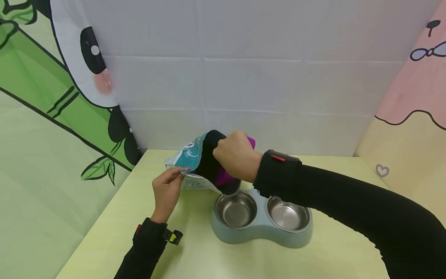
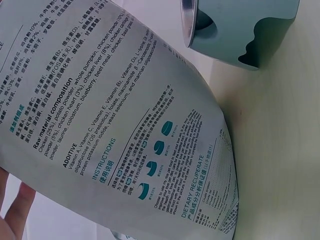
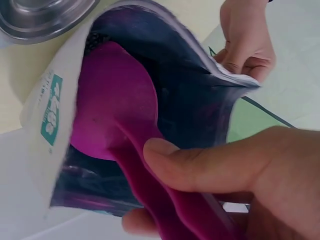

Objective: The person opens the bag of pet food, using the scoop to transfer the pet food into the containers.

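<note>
My left hand (image 1: 168, 193) pinches the top edge of a pet food bag (image 1: 186, 155), teal and white with a dark lining, and keeps its mouth spread. In the left wrist view the bag's printed back (image 2: 125, 115) fills most of the picture. My right hand (image 1: 238, 155) grips the handle of a purple scoop (image 3: 117, 100), whose round bowl is inside the bag mouth. Dark kibble (image 3: 95, 42) shows beside the scoop, deep in the bag. Just in front of the bag stands a blue-grey double pet bowl (image 1: 261, 228) with two steel dishes, their bottoms bare.
The pale yellow table (image 1: 195, 252) carries the bag and the bowl. A white cloth wall (image 1: 251, 85) rises at its back edge, with a cartoon-printed panel (image 1: 42, 135) to the left and a pink and cream one (image 1: 407, 135) to the right.
</note>
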Available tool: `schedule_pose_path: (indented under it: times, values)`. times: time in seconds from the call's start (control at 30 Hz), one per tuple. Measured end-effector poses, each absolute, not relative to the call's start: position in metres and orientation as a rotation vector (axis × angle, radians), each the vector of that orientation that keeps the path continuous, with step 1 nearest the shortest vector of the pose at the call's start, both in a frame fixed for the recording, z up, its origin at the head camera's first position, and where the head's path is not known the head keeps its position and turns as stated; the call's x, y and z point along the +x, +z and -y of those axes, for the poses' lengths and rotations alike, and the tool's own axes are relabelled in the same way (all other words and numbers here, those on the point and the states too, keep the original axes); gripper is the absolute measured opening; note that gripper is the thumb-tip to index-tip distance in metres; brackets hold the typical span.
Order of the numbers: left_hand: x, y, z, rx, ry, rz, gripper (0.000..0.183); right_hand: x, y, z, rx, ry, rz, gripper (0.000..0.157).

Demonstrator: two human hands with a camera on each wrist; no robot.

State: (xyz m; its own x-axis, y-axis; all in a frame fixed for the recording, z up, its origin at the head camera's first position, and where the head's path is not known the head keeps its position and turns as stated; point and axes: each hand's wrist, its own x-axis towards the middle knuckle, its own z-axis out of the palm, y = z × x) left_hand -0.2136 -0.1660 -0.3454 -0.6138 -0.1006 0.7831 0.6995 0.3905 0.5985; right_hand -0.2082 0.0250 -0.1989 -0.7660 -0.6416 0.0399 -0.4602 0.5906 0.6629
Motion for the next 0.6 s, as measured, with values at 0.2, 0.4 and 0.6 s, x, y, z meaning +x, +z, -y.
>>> schedule_pose_path:
  times: [0.2,0.4,0.6]
  values:
    - [-0.218,-0.346,0.158,-0.500,-1.300,1.869,0.012,-0.224,-0.209,-0.034,0.940,-0.920,2.590,0.008]
    - [-0.225,-0.344,0.151,-0.500,-1.280,1.865,0.013,-0.236,-0.215,-0.043,0.956,-0.872,2.603,0.004]
    - [-0.227,-0.344,0.148,-0.488,-1.253,1.862,0.013,-0.247,-0.222,-0.047,1.001,-0.849,2.554,0.004]
